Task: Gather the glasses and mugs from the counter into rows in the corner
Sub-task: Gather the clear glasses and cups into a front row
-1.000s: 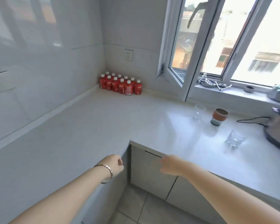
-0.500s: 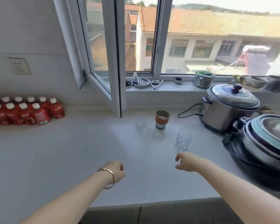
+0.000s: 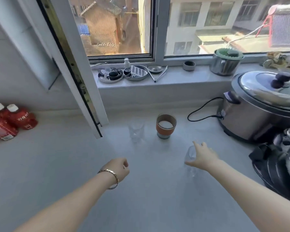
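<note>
Her right hand is spread open around the nearest glass, not yet gripping; she should close low, since the mug stands at eleven o'clock.

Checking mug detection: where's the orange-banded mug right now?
Head view, centre: the orange-banded mug stands upright on the counter below the windowsill, right of a clear glass, left of the cooker's cord.

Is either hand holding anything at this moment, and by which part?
Nothing is held. The right hand is open beside the near clear glass, fingers spread, not closed on it. The left hand is a loose, empty fist.
</note>
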`<state>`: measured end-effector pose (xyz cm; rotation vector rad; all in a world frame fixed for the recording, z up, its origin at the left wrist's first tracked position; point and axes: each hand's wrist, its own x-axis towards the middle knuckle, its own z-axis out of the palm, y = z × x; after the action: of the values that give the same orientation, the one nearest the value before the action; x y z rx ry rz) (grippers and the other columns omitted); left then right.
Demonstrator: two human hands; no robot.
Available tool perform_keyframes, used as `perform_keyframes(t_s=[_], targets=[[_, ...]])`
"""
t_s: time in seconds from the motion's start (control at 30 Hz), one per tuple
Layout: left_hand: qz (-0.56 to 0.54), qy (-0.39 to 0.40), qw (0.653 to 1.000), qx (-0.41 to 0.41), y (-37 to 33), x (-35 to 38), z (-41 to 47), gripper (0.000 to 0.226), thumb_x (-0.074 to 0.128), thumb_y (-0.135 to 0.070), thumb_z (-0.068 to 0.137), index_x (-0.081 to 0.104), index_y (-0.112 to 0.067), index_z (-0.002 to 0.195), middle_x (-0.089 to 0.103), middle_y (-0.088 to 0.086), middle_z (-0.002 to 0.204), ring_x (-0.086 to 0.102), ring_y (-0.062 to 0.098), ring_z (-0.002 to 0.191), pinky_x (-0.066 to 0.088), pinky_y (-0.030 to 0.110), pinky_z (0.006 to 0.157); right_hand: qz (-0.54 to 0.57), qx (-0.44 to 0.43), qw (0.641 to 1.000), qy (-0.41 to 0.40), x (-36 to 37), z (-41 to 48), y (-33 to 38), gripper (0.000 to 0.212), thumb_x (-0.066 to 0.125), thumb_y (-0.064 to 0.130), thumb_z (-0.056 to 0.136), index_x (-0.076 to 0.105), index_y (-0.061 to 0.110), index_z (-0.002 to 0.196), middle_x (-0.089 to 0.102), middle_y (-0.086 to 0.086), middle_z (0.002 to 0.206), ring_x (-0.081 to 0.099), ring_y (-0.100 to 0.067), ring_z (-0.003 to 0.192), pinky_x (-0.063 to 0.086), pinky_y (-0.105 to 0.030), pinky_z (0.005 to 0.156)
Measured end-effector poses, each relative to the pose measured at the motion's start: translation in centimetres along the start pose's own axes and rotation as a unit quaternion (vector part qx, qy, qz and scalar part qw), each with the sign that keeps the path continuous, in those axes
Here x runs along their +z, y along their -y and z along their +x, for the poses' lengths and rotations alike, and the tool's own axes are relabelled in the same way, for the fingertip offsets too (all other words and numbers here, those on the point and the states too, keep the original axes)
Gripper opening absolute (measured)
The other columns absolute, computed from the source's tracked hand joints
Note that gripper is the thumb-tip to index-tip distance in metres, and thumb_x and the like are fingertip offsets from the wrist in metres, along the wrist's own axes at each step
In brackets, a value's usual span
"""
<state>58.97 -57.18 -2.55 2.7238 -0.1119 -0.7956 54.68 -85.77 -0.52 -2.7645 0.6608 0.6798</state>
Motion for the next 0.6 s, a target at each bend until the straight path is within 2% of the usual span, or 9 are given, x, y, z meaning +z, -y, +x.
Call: perform_keyframes(t_s=[0.07,0.13,0.23,0.37,0.43,0.5,0.6], targets=[[-0.012,-0.009,0.999,-0.029,-1.1,0.0,1.3,0.031,0.045,-0.023,0.089,0.056,-0.018,0.117,0.063,0.001,0.120,0.060,0.023,0.109,0.047,0.028,0.090,-0.002,-0.017,0.999,0.039,0.6,1.7,-0.7,0.083,0.066,0.042,0.075,0.021,0.025,0.142,0.038,-0.007,0.132,0.050,-0.034,0.116,0.046,-0.037,0.087],[-0.030,-0.023,0.998,-0.056,-2.5,0.0,2.6,0.037,0.045,-0.022,0.090,0.050,-0.019,0.127,0.058,0.002,0.127,0.057,0.025,0.114,0.046,0.030,0.094,-0.001,-0.048,0.998,0.048,0.7,3.0,-1.5,0.079,0.067,0.038,0.073,0.026,0.027,0.140,0.039,-0.005,0.129,0.050,-0.032,0.114,0.046,-0.035,0.084],[-0.061,-0.064,0.993,-0.078,-4.8,-0.6,5.2,0.059,0.053,-0.025,0.088,0.029,-0.018,0.142,0.036,0.005,0.146,0.049,0.027,0.125,0.042,0.036,0.100,0.001,-0.102,0.994,0.047,0.0,4.6,-2.4,0.079,0.070,0.041,0.070,0.031,0.029,0.137,0.043,-0.002,0.125,0.053,-0.027,0.113,0.047,-0.034,0.088],[-0.121,-0.140,0.980,-0.068,-7.2,-2.2,10.8,0.094,0.070,-0.030,0.077,0.010,-0.015,0.148,0.017,0.007,0.155,0.031,0.028,0.139,0.033,0.039,0.110,0.008,-0.154,0.988,0.030,-1.2,6.3,-2.7,0.082,0.070,0.047,0.070,0.029,0.030,0.139,0.044,0.002,0.129,0.053,-0.023,0.117,0.047,-0.033,0.089],[-0.109,-0.135,0.982,-0.076,-7.9,-2.8,13.4,0.105,0.074,-0.029,0.073,0.002,-0.019,0.149,0.005,0.002,0.159,0.024,0.027,0.143,0.030,0.040,0.114,0.013,-0.169,0.985,0.026,-1.6,7.1,-2.8,0.082,0.069,0.048,0.070,0.028,0.031,0.139,0.044,0.004,0.129,0.052,-0.023,0.117,0.047,-0.033,0.088],[-0.104,-0.120,0.983,-0.090,-8.3,-2.7,15.1,0.105,0.075,-0.027,0.072,0.004,-0.021,0.149,0.006,0.002,0.159,0.023,0.026,0.144,0.030,0.040,0.114,0.015,-0.182,0.983,0.027,-2.0,7.9,-3.0,0.081,0.068,0.047,0.070,0.029,0.032,0.138,0.045,0.005,0.128,0.052,-0.023,0.116,0.045,-0.031,0.088],[-0.116,-0.140,0.975,-0.125,-8.5,-2.2,15.8,0.089,0.075,-0.023,0.070,0.024,-0.021,0.144,0.025,0.004,0.150,0.040,0.032,0.131,0.042,0.041,0.100,0.017,-0.200,0.979,0.032,-2.4,8.8,-3.1,0.078,0.069,0.044,0.069,0.031,0.033,0.137,0.046,0.005,0.127,0.052,-0.024,0.115,0.043,-0.031,0.088]])
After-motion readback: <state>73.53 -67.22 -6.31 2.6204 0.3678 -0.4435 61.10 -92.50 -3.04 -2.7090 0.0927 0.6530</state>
